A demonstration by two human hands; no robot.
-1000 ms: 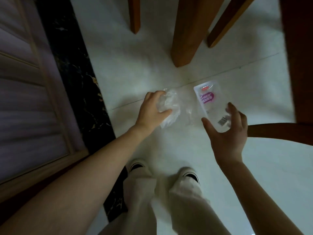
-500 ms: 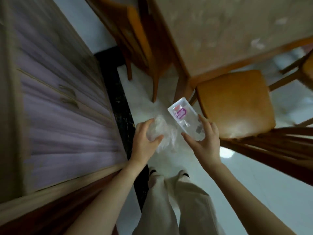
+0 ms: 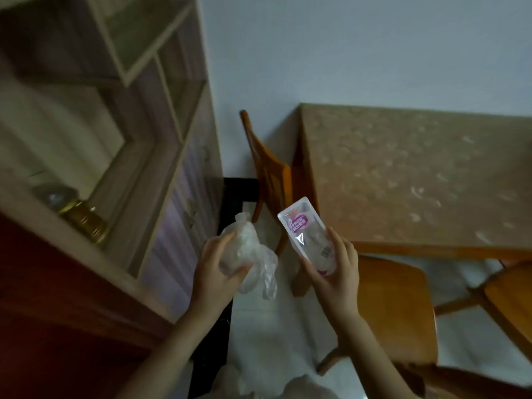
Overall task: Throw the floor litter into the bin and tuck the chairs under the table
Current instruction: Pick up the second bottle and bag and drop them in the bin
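Clear plastic, two pieces of litter, both off the floor (image 3: 267,335) and up in the air in front of the body. Crumpled bag (image 3: 249,251) clenched in left grip (image 3: 214,272), thumb below, fingers over the top, a loose tail hanging under the palm. Flat packet (image 3: 308,234) grasped by right grip (image 3: 338,272) at its lower, barcode end only.

Risks, as judged:
- Could shed the bag's tail: thin film, only partly bunched, liable to slip out or snag on a chair back.
- Could drop the packet: slick surface, one-end hold, most of its length free.
- No bin in view. Probably needs a turn in the narrow lane between shelf unit (image 3: 161,139) and bench (image 3: 417,174). Likely bump against the near chair (image 3: 394,306), not tucked in, just beside the right forearm.

Orientation:
- Packet long axis slanted lower right to upper left.
- Printed top end aimed up and away, toward the far chair (image 3: 270,168) and the bench corner.
- Label side facing the camera.
- Bag: no clear axis.
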